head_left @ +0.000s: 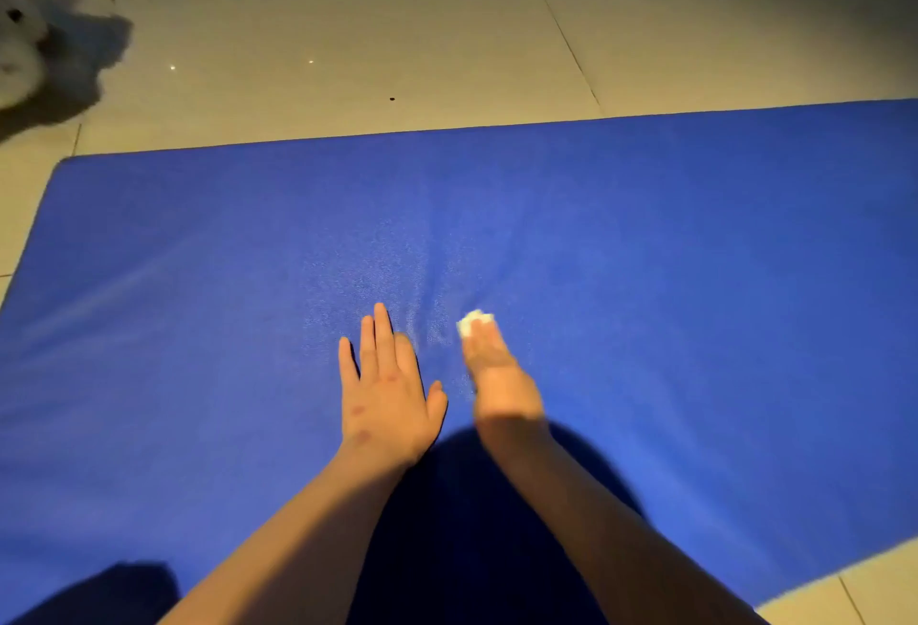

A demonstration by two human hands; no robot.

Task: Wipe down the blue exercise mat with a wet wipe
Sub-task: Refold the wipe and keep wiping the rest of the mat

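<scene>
The blue exercise mat point(646, 237) lies flat on the tiled floor and fills most of the view. My left hand point(387, 391) rests flat on the mat near its middle, fingers straight and together. Just to its right, my right hand point(497, 371) presses a small white wet wipe point(474, 322) onto the mat; the wipe shows under and beyond the fingertips. The right hand is blurred. A faint damp sheen marks the mat in front of both hands.
Pale floor tiles point(347, 28) surround the mat at the far side and the near right corner. A white fluffy animal or toy point(17, 48) sits at the far left edge, off the mat. A dark shadow falls between my forearms.
</scene>
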